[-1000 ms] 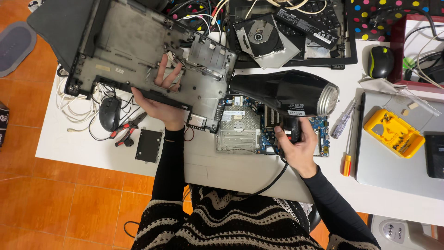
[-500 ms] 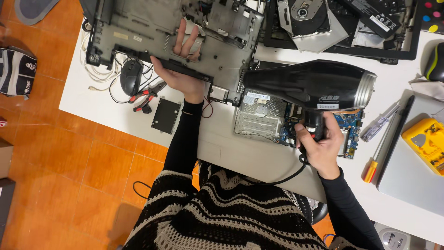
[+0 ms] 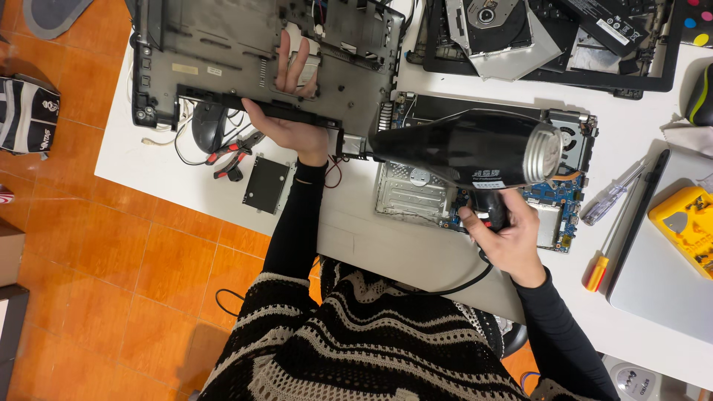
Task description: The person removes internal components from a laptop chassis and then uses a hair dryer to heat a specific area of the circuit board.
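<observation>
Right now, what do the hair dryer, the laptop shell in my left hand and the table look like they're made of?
Hair dryer: glossy black plastic body by its sheen; the ribbed silver nozzle looks metallic, perhaps only plated. Laptop shell: matte dark grey moulded plastic, with ribs and screw posts inside. Table: smooth white top, probably laminate; the core is hidden.

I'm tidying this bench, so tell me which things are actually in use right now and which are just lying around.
In use:
- left hand gripping the grey plastic laptop base shell
- right hand holding the black hair dryer
- blue laptop circuit board under the dryer

Lying about:
- red-handled pliers
- orange-handled screwdriver
- yellow multimeter
- silver optical drive
</observation>
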